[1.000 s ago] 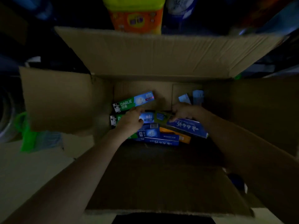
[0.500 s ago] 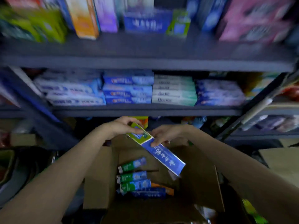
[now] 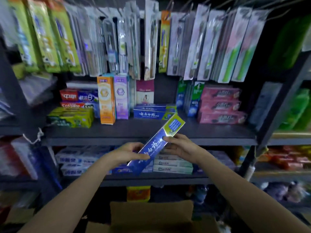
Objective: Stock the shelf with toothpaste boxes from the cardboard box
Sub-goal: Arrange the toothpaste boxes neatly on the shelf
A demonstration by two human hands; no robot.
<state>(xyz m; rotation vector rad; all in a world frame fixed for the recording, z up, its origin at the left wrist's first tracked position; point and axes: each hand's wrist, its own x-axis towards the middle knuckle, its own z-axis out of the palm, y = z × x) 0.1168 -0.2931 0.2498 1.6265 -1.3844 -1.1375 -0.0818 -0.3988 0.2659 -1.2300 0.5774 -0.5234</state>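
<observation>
You held 1 blue toothpaste box [image 3: 155, 145] tilted before the shelf [image 3: 117, 132]: left hand [image 3: 127, 153] curled on its lower end, right hand [image 3: 180, 146] pinching midway, probably aligning it with the matching stack [image 3: 154, 112].

We hold the toothpaste box [image 3: 156, 145] tilted between our left hand [image 3: 127, 153] and right hand [image 3: 180, 147], before the shelf [image 3: 134, 130]. The cardboard box [image 3: 151, 214] sits below, nearest us; toothbrush packs [image 3: 151, 41] hang above.

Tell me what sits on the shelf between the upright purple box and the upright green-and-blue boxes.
Head view: a low stack of blue boxes lying flat, matching the held box, with a maroon pack behind it.
</observation>
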